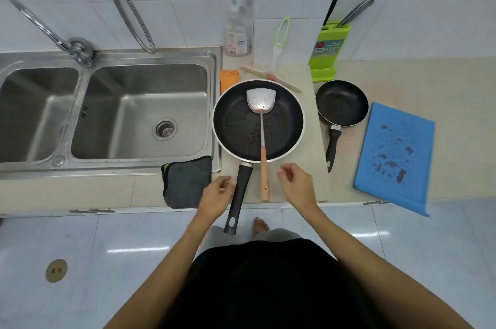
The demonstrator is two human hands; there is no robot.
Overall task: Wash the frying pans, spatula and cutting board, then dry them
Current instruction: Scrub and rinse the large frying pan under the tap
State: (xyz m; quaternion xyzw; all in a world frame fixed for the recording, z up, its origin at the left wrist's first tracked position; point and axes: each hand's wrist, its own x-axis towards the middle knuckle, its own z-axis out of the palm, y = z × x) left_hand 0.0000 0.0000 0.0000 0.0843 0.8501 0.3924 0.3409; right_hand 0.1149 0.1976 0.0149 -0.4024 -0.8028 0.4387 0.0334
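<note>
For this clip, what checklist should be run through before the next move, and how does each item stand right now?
1. Hands free: left hand and right hand hold nothing - ok.
2. Spatula secured: lies loose in the large frying pan - not ok.
3. Right sink basin free for washing - ok.
4. Grey cloth at hand beside the sink - ok.
5. Cutting board fully on the counter: near corner overhangs - not ok.
6. Large frying pan already washed: droplets show - cannot tell.
</note>
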